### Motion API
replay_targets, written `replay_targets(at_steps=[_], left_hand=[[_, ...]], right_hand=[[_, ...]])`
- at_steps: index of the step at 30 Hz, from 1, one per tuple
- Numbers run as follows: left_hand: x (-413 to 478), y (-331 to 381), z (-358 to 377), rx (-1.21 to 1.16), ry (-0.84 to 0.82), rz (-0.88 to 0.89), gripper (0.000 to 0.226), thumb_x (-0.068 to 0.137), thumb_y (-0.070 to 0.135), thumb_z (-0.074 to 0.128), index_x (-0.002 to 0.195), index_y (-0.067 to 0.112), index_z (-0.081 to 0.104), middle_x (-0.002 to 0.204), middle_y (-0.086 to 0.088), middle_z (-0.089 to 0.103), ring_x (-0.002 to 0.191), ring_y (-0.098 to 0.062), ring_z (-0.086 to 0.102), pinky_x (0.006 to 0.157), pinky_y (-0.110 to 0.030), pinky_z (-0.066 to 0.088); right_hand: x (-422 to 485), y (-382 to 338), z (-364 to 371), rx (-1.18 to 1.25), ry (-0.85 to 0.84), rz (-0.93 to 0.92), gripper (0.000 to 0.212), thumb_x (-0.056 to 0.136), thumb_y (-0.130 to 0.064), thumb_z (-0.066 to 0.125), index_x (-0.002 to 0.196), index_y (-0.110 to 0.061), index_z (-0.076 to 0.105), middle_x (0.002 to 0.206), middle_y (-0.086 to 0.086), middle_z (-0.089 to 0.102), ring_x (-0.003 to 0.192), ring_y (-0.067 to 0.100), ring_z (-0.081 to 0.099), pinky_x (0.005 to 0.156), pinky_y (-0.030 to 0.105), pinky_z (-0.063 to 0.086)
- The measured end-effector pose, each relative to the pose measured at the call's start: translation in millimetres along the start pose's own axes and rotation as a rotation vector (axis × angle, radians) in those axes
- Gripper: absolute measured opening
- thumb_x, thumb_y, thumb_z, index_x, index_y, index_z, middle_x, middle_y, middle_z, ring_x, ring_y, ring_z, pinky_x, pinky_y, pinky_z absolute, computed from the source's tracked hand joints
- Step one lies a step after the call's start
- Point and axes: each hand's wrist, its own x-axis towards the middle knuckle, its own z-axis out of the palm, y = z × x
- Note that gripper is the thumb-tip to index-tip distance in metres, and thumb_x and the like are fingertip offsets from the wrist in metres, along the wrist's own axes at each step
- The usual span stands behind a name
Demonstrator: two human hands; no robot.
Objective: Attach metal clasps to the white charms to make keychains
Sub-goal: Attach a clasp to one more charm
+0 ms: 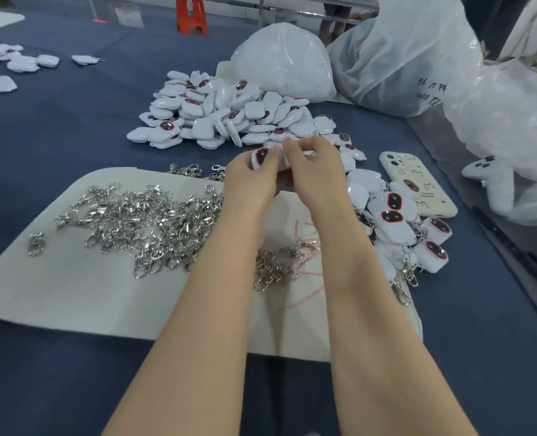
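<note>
The left hand (248, 180) is gripping 1 white charm (260, 156); the right hand (316, 174) is pinching the same charm's right side, both hovering over the far edge of the mat (56, 294).

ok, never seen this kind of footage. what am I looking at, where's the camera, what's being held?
No machine here: there is one camera, worn on a person's head, looking down at their two bare hands. The left hand holds a white charm. The right hand pinches at its edge; whether a clasp is in those fingers is hidden. On the blue table lies a beige mat with a heap of metal clasps. Behind the hands is a pile of charms. To the right are finished keychains and a phone.
</note>
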Motion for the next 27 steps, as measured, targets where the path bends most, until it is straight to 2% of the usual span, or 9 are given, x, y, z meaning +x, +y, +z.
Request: replay_targets(at_steps=[5,7,10,12,14,17,20,23,27], left_hand=[[-32.7,-9.5,-30.5,-0.08,0.03,-0.014,0.004,0.092,0.01,0.057,0.092,0.007,0.059,0.089,-0.01,0.066,0.069,-0.011,0.068,0.053,-0.016,0.05],[-39.2,-10.5,-42.6,-0.25,0.132,-0.059,0.003,0.091,0.006,0.056,0.089,0.006,0.055,0.08,-0.006,0.064,0.057,-0.007,0.066,0.053,-0.016,0.053],[-40.9,-14.1,-55.2,-0.459,0.166,-0.108,0.01,0.09,0.002,0.053,0.1,0.001,0.049,0.085,-0.009,0.058,0.065,-0.013,0.071,0.058,-0.017,0.055],[-41.1,-15.1,-57.9,-0.498,0.153,-0.121,0.011,0.089,0.0,0.052,0.099,0.003,0.048,0.087,-0.009,0.056,0.068,-0.016,0.072,0.058,-0.017,0.054],[-39.7,-14.9,-58.1,-0.475,0.127,-0.121,0.01,0.089,0.002,0.052,0.099,0.004,0.052,0.086,-0.009,0.062,0.068,-0.014,0.071,0.058,-0.018,0.055],[-35.9,-14.4,-60.5,-0.465,0.116,-0.128,0.009,0.09,0.005,0.052,0.096,0.006,0.058,0.083,-0.008,0.068,0.067,-0.011,0.069,0.061,-0.019,0.055],[-32.5,-13.9,-63.1,-0.472,0.115,-0.098,0.002,0.089,0.003,0.056,0.09,0.003,0.058,0.075,-0.008,0.069,0.069,-0.013,0.069,0.063,-0.019,0.056],[-31.5,-12.9,-62.7,-0.469,0.106,-0.08,0.021,0.091,0.006,0.054,0.11,-0.004,0.052,0.068,-0.006,0.07,0.07,-0.015,0.071,0.06,-0.019,0.056],[-33.4,-10.6,-61.4,-0.389,0.117,-0.073,0.035,0.092,0.0,0.042,0.127,0.0,0.042,0.094,-0.013,0.066,0.068,-0.018,0.072,0.055,-0.021,0.055]], right_hand=[[-34.8,-4.1,-17.3,-0.265,-0.078,-0.09,0.018,0.094,-0.035,0.051,0.085,-0.022,0.06,0.086,-0.003,0.064,0.09,0.023,0.065,0.084,0.037,0.051],[-42.7,1.8,-24.7,-0.426,-0.124,-0.052,0.02,0.091,-0.037,0.056,0.098,-0.019,0.063,0.095,-0.003,0.063,0.094,0.021,0.063,0.082,0.03,0.046],[-54.6,6.4,-27.4,-0.654,-0.402,0.085,0.046,0.079,-0.044,0.07,0.115,-0.019,0.058,0.105,-0.005,0.058,0.09,0.015,0.059,0.073,0.027,0.044],[-59.4,4.9,-19.8,-0.726,-0.519,0.091,0.056,0.071,-0.048,0.075,0.116,-0.022,0.057,0.105,-0.003,0.053,0.096,0.017,0.055,0.075,0.027,0.042],[-61.9,2.5,-9.6,-0.75,-0.557,0.022,0.043,0.072,-0.044,0.076,0.106,-0.022,0.059,0.093,-0.005,0.053,0.094,0.018,0.054,0.074,0.027,0.04],[-63.0,-0.1,1.3,-0.8,-0.582,-0.059,0.02,0.082,-0.029,0.07,0.093,-0.014,0.063,0.092,0.002,0.062,0.094,0.023,0.058,0.073,0.027,0.041],[-62.4,0.1,5.5,-0.879,-0.563,-0.089,0.019,0.09,-0.019,0.059,0.101,-0.006,0.066,0.105,0.012,0.067,0.101,0.029,0.06,0.079,0.03,0.046],[-61.9,3.0,2.9,-0.847,-0.496,-0.097,0.02,0.092,-0.015,0.053,0.099,-0.001,0.066,0.103,0.015,0.067,0.099,0.03,0.061,0.078,0.03,0.046],[-55.8,9.0,-4.7,-0.634,-0.374,-0.009,0.02,0.094,-0.019,0.053,0.11,-0.01,0.061,0.104,0.007,0.065,0.09,0.023,0.06,0.074,0.03,0.047]])
